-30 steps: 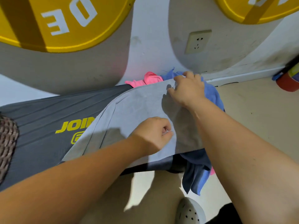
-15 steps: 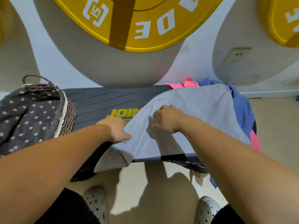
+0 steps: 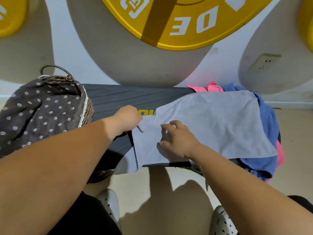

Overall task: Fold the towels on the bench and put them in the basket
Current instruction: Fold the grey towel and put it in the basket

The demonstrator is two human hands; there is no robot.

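Uncurling just now, the right grip lies spread on the grey towel; the left grip pinches its edge over the worktop, likely ready to fold.

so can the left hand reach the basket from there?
Probably yes: only bare bench lies between the left hand and the basket, though that hand is gripping the grey towel.
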